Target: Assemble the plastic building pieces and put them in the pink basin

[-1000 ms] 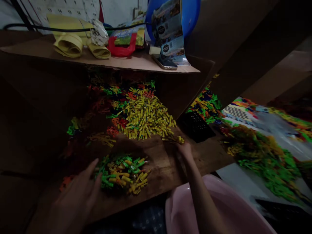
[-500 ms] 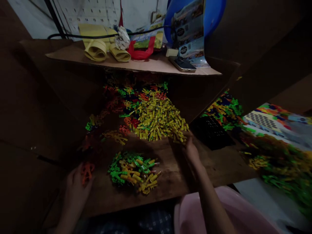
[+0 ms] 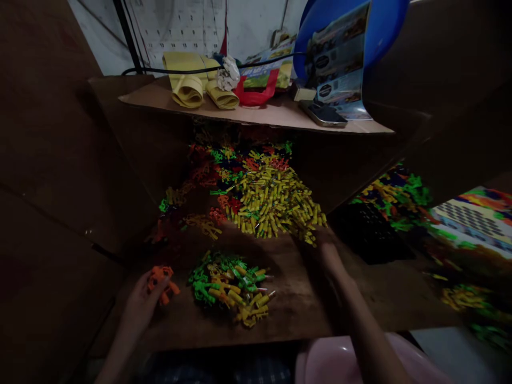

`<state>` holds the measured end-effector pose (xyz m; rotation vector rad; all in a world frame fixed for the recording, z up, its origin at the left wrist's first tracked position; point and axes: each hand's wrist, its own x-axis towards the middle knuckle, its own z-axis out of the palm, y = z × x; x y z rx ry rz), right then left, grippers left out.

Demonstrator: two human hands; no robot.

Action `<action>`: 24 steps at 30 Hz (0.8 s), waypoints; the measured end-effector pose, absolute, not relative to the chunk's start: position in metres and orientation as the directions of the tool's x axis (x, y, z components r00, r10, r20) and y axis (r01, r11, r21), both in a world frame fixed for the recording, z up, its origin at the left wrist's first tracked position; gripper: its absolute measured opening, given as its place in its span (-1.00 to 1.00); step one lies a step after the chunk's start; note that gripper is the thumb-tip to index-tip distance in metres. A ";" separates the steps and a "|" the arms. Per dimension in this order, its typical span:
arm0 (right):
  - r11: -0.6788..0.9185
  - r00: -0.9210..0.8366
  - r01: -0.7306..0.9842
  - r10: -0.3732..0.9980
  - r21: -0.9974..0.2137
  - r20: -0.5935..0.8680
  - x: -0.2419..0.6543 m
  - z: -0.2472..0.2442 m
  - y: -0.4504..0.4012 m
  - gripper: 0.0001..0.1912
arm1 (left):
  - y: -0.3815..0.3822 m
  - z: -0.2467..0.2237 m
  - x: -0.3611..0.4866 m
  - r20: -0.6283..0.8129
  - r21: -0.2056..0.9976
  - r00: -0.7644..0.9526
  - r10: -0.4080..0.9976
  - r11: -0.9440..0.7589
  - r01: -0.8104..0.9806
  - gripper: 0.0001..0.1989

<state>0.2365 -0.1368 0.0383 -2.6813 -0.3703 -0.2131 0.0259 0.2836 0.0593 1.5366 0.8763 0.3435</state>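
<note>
My left hand (image 3: 140, 301), at the table's left front, is closed on orange plastic figure-like pieces (image 3: 160, 282). My right hand (image 3: 331, 257) is at the right front edge of a large heap of small yellow tubes (image 3: 276, 205). Its fingers are lost in shadow, so whether they grip a tube cannot be made out. Between my hands lies a smaller pile of green and yellow figures (image 3: 230, 288), several joined to yellow tubes with thin clear tips. Loose orange figures (image 3: 218, 214) touch the heap's left side.
Cardboard walls flank the wooden table (image 3: 296, 298). A cardboard shelf (image 3: 264, 116) above bears yellow rolls (image 3: 188, 92), a phone (image 3: 324, 113) and a red-handled bag (image 3: 258, 93). To the right are a black tray (image 3: 370, 234) and more coloured figures (image 3: 400, 194). A pink basin (image 3: 332, 360) sits below.
The view has shifted, so everything appears further right. My left hand has turned and raised the orange figures slightly into plainer sight. My right hand stays by the yellow heap.
</note>
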 end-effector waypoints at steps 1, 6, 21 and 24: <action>-0.872 0.941 0.332 0.276 -0.361 0.197 0.243 0.040 -0.139 -0.52 | 0.280 0.062 0.027 -0.274 0.945 0.676 0.684 0.062 0.320 -0.36; -0.856 0.876 0.481 0.470 -0.190 0.106 0.268 0.046 -0.144 -0.46 | 0.269 0.066 0.028 -0.206 0.954 0.700 0.684 -0.018 0.298 -0.44; -0.806 0.809 0.587 0.581 -0.077 0.088 0.268 0.058 -0.123 -0.40 | 0.219 0.096 0.028 -0.402 0.890 0.774 0.489 0.409 0.203 -0.42; -0.799 0.893 0.441 0.345 -0.409 0.288 0.239 0.068 -0.106 -0.55 | 0.204 0.109 0.035 -0.420 0.843 0.797 0.435 0.512 0.165 -0.39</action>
